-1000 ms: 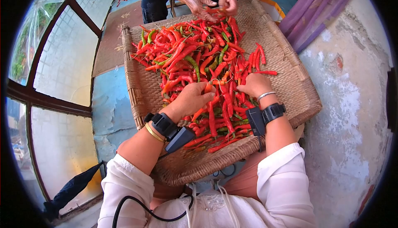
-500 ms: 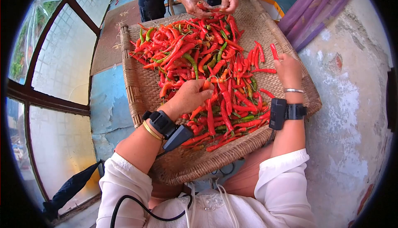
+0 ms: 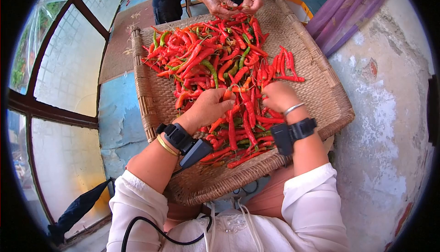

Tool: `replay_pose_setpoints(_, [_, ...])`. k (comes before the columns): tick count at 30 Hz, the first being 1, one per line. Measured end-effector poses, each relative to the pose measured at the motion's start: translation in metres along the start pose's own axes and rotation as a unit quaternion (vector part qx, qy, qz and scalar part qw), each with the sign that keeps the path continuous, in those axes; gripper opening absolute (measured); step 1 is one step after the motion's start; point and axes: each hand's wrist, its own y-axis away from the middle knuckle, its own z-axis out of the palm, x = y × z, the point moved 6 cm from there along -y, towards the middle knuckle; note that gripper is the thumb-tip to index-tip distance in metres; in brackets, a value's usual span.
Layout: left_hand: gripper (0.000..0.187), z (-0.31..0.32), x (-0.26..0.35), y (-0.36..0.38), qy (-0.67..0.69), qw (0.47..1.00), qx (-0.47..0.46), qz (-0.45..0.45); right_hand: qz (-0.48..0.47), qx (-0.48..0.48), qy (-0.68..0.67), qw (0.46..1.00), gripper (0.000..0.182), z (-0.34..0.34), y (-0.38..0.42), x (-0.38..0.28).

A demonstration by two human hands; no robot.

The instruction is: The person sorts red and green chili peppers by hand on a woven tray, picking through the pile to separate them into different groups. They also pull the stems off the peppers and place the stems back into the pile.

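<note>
My left hand (image 3: 208,107) is closed over the middle of the chili pile, with an orange-red chili pepper (image 3: 228,94) pinched between thumb and fingers. Just to its right, my right hand (image 3: 280,97) reaches into the pile with curled fingers pressed together; what they hold, if anything, is hidden. Red chili peppers (image 3: 197,59), with a few green ones among them, are heaped on a woven tray (image 3: 316,77). A short row of red chilies (image 3: 286,61) lies apart at the tray's right side.
Across the tray, another person's hands (image 3: 229,4) hold a chili. A purple curtain (image 3: 350,9) and a worn plaster wall (image 3: 376,123) stand on the right, framed windows (image 3: 68,59) on the left. Black wrist devices with a cable (image 3: 160,227) are on my arms.
My right hand has moved left and down from the tray's right side to the pile. The red chili it held up now appears to lie in the row there. My left hand stays put.
</note>
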Motion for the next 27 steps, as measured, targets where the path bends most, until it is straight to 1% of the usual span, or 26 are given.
replay_pose_setpoints(1, [0.019, 0.0, 0.0, 0.0, 0.001, 1.0, -0.001, -0.003, -0.026, 0.043, -0.014, 0.999, 0.019, -0.011, 0.002, 0.008])
replay_pose_setpoints(2, [0.019, 0.001, -0.002, -0.001, 0.004, 1.0, 0.0, -0.003, -0.027, 0.042, -0.012, 0.999, 0.019, -0.018, 0.006, 0.017])
replay_pose_setpoints(4, [0.021, 0.0, -0.003, -0.002, 0.029, 0.999, 0.021, 0.015, 0.032, 0.178, -0.093, 0.979, 0.02, -0.049, 0.017, 0.039])
replay_pose_setpoints(5, [0.021, 0.0, -0.005, -0.004, 0.029, 0.999, 0.02, 0.015, 0.033, 0.177, -0.093, 0.979, 0.02, -0.059, 0.021, 0.041])
replay_pose_setpoints(7, [0.02, 0.003, -0.008, -0.005, 0.009, 1.0, -0.005, 0.0, 0.152, 0.25, -0.119, 0.949, 0.021, -0.081, 0.034, 0.06])
replay_pose_setpoints(8, [0.02, 0.004, -0.007, -0.004, 0.008, 1.0, -0.007, 0.0, 0.154, 0.25, -0.12, 0.948, 0.021, -0.076, 0.031, 0.067])
replay_pose_setpoints(10, [0.02, 0.003, -0.006, -0.003, 0.027, 1.0, -0.003, -0.012, 0.205, 0.372, -0.103, 0.899, 0.02, -0.077, 0.033, 0.079])
replay_pose_setpoints(12, [0.021, 0.006, -0.011, 0.0, 0.046, 0.999, -0.002, -0.015, 0.203, 0.375, -0.1, 0.899, 0.021, -0.067, 0.031, 0.066])
replay_pose_setpoints(13, [0.021, 0.006, -0.012, -0.001, 0.064, 0.998, 0.0, -0.014, 0.131, 0.3, -0.142, 0.934, 0.025, -0.057, 0.022, 0.048])
replay_pose_setpoints(14, [0.021, 0.006, -0.012, -0.001, 0.063, 0.998, -0.001, -0.014, 0.058, 0.221, -0.182, 0.956, 0.028, -0.046, 0.015, 0.029])
replay_pose_setpoints(15, [0.021, 0.005, -0.01, -0.002, 0.051, 0.999, 0.005, -0.003, 0.021, 0.115, -0.139, 0.983, 0.031, -0.027, 0.007, 0.009])
replay_pose_setpoints(16, [0.022, 0.004, -0.008, -0.002, 0.039, 0.999, 0.011, 0.008, -0.017, 0.006, -0.094, 0.995, 0.033, -0.008, 0.003, -0.01])
replay_pose_setpoints(17, [0.022, 0.005, -0.009, -0.002, 0.039, 0.999, 0.011, 0.008, -0.016, 0.006, -0.094, 0.995, 0.033, -0.007, 0.004, -0.021])
replay_pose_setpoints(19, [0.015, 0.004, -0.009, -0.002, 0.05, 0.998, 0.026, 0.029, 0.014, -0.039, -0.041, 0.998, 0.034, -0.001, 0.009, -0.035])
replay_pose_setpoints(20, [0.015, 0.0, -0.006, -0.006, 0.048, 0.998, 0.027, 0.033, 0.014, -0.034, -0.039, 0.999, 0.034, 0.001, 0.004, -0.036])
replay_pose_setpoints(22, [0.019, 0.003, -0.008, -0.006, 0.034, 0.999, -0.004, -0.002, 0.015, -0.01, -0.013, 1.0, 0.033, 0.004, 0.001, -0.042])
replay_pose_setpoints(23, [0.019, 0.003, -0.008, -0.006, 0.034, 0.999, -0.004, -0.002, 0.033, -0.059, -0.021, 0.998, 0.029, 0.006, 0.0, -0.039])
replay_pose_setpoints(24, [0.018, 0.004, -0.009, -0.006, 0.038, 0.999, -0.008, -0.008, 0.033, -0.059, -0.021, 0.998, 0.029, 0.002, -0.002, -0.039])
replay_pose_setpoints(26, [0.017, 0.005, -0.009, -0.006, 0.044, 0.999, -0.012, -0.014, 0.052, -0.057, -0.107, 0.991, 0.029, -0.004, -0.005, -0.029])
replay_pose_setpoints(27, [0.015, 0.005, -0.008, -0.006, 0.041, 0.999, -0.013, -0.011, 0.033, -0.039, -0.163, 0.985, 0.027, -0.007, -0.005, -0.024])
